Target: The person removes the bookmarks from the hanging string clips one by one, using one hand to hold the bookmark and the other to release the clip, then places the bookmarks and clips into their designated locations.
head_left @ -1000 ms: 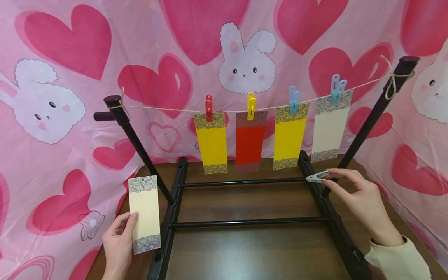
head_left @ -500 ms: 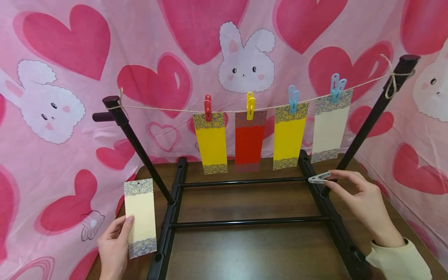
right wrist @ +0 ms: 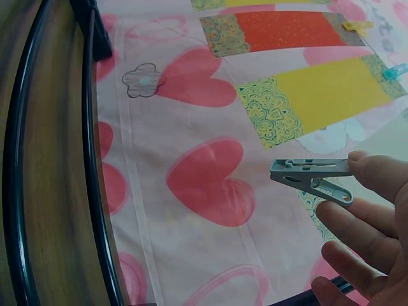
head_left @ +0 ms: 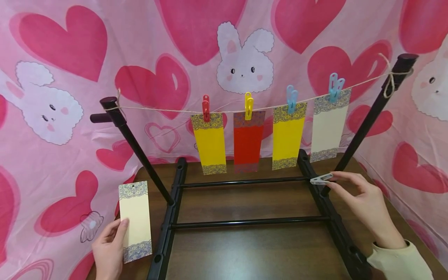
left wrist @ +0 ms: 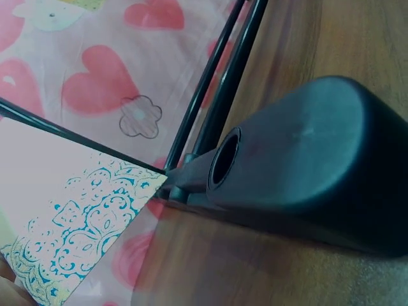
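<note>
My left hand [head_left: 109,245] holds a cream bookmark-like card [head_left: 135,217] upright near its lower left edge, the thumb across its front. Lace patterns band both ends of the card, and a small hole is at its top. At the right, my right hand [head_left: 365,208] pinches a pale grey clothespin [head_left: 321,179] by its handles between thumb and finger; its tip points left. On the twine [head_left: 157,109] hang a yellow card [head_left: 210,144] under a red clothespin [head_left: 206,109], a red card [head_left: 247,144] under a yellow one, and a yellow and a white card [head_left: 329,126] under blue ones.
A black frame stands on the brown wooden table [head_left: 245,252], with a left post [head_left: 140,153] and a right post [head_left: 371,116] bearing the twine. Two crossbars [head_left: 252,223] join its feet. Pink cloth [head_left: 147,31] with hearts and rabbits covers the back and sides.
My left hand has moved the cream card a little left and down, away from the left post. The right hand with the clothespin has shifted only slightly right.
</note>
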Demonstrator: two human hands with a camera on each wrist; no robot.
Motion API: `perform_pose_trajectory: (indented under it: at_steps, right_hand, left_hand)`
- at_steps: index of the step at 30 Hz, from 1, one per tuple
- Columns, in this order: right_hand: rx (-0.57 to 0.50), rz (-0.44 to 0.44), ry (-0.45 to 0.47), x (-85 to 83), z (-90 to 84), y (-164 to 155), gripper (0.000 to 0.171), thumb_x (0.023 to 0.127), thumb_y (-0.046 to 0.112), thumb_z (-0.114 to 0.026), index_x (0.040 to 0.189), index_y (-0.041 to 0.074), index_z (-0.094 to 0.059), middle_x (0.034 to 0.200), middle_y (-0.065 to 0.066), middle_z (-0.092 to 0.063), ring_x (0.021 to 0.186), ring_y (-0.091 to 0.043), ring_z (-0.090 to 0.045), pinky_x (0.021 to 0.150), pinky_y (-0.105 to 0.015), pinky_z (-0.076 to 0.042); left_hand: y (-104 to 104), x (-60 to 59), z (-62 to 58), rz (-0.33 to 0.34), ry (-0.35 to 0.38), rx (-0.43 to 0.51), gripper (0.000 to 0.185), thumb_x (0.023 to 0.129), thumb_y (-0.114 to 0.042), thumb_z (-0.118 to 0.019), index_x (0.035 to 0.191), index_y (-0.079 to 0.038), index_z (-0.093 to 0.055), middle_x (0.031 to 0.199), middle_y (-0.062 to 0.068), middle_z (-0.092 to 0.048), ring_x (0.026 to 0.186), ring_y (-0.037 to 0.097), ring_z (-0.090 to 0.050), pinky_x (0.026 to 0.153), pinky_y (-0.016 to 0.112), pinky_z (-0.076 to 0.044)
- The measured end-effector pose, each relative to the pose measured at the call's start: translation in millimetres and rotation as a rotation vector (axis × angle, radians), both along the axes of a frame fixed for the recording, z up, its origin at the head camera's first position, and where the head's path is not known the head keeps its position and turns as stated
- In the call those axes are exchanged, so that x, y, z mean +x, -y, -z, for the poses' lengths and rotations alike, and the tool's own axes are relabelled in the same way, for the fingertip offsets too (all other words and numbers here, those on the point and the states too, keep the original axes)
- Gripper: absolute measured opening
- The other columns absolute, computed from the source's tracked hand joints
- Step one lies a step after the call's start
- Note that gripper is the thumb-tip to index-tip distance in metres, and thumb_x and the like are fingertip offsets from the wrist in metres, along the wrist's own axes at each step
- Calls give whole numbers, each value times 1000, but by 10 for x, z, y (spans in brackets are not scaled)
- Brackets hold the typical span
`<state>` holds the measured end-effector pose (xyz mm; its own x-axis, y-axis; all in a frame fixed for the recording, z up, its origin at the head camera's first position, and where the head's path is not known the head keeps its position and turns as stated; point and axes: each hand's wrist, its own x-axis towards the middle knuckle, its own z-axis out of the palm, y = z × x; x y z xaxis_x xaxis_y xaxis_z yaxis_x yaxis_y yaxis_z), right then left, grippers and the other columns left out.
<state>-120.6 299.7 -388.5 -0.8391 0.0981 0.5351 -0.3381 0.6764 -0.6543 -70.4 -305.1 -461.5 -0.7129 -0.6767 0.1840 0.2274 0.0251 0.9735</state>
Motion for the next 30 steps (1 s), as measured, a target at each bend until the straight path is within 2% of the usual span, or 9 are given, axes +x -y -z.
perform_pose_trajectory:
  at_steps: [12,20,26,30]
  right_hand:
    - [-8,12,-7,2,64,-47,37,87,6,-84,123,12,-75,104,34,-64,103,18,-55,82,-4,-37]
    - [-19,25,27,1,111,-79,35,89,10,-83,123,12,-75,103,33,-65,102,15,-56,81,-4,-37]
    - [-32,25,50,4,160,-128,35,91,11,-82,125,11,-74,103,32,-66,102,16,-55,81,-6,-37]
    - [-30,33,70,5,177,-144,35,92,13,-81,126,11,-73,103,33,-64,102,15,-54,79,-7,-38]
  left_hand:
    - [76,-45,44,14,3,-21,8,92,6,-74,99,6,-78,80,-6,-78,66,3,-68,59,14,-53]
    - [152,-86,113,23,79,-41,10,93,3,-75,102,6,-78,82,-10,-77,75,1,-69,67,11,-52]
    - [203,-119,155,31,159,-41,9,93,-2,-76,101,0,-79,81,-12,-76,73,1,-67,65,12,-51]
    - [229,-136,161,39,195,-67,9,93,-4,-77,102,0,-79,81,-14,-75,74,0,-66,66,11,-50]
